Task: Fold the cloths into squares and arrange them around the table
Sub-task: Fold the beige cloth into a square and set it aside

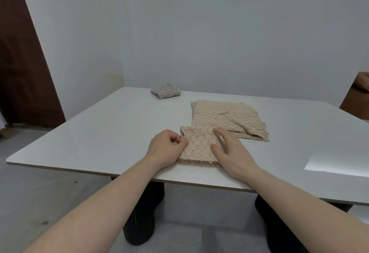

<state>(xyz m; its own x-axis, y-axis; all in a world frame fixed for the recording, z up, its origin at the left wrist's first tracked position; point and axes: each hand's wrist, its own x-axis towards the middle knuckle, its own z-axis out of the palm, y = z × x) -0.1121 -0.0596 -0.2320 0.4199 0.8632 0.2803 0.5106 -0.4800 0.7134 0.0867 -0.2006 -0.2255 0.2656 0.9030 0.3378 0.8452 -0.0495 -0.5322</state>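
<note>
Pinching folded beige cloth edge, left hand; right hand flat on top.

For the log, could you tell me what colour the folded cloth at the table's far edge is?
Grey folded cloth, head view.

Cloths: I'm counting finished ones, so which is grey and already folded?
The grey cloth at the table's far edge, a small square lying alone; the others are beige.
</note>
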